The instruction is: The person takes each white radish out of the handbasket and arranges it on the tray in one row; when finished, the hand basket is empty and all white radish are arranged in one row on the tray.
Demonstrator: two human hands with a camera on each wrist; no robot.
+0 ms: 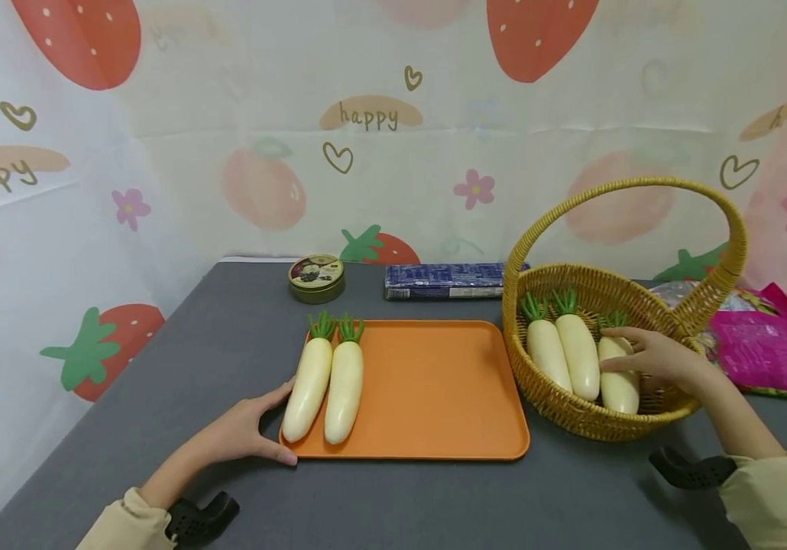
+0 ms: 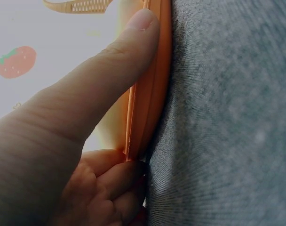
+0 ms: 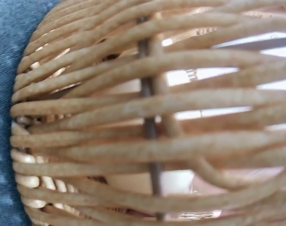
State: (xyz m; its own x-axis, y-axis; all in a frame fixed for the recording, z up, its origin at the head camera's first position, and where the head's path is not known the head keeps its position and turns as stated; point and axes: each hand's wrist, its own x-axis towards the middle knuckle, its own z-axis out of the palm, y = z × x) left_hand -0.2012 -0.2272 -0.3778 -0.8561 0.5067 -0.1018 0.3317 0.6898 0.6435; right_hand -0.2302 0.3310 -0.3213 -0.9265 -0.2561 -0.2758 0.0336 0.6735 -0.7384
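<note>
An orange tray (image 1: 435, 389) lies flat with two white radishes, the outer one (image 1: 307, 389) and the inner one (image 1: 344, 391), along its left side. My left hand (image 1: 242, 431) holds the tray's near left corner, thumb along the front edge and fingers at the side. In the wicker basket (image 1: 613, 428) lie three white radishes, including a left one (image 1: 548, 355) and a middle one (image 1: 579, 355). My right hand (image 1: 662, 359) reaches in over the rim and grips the rightmost radish (image 1: 619, 386) with thumb and fingers. The right wrist view shows only basket weave (image 3: 147, 108), which hides that hand.
A round tin (image 1: 316, 279) and a long blue box (image 1: 445, 281) stand behind the tray. The basket's tall handle (image 1: 634, 183) arches above my right hand. A pink bag (image 1: 765, 344) lies right of the basket. Printed cloth (image 1: 393, 191) hangs behind the grey table (image 1: 380, 504).
</note>
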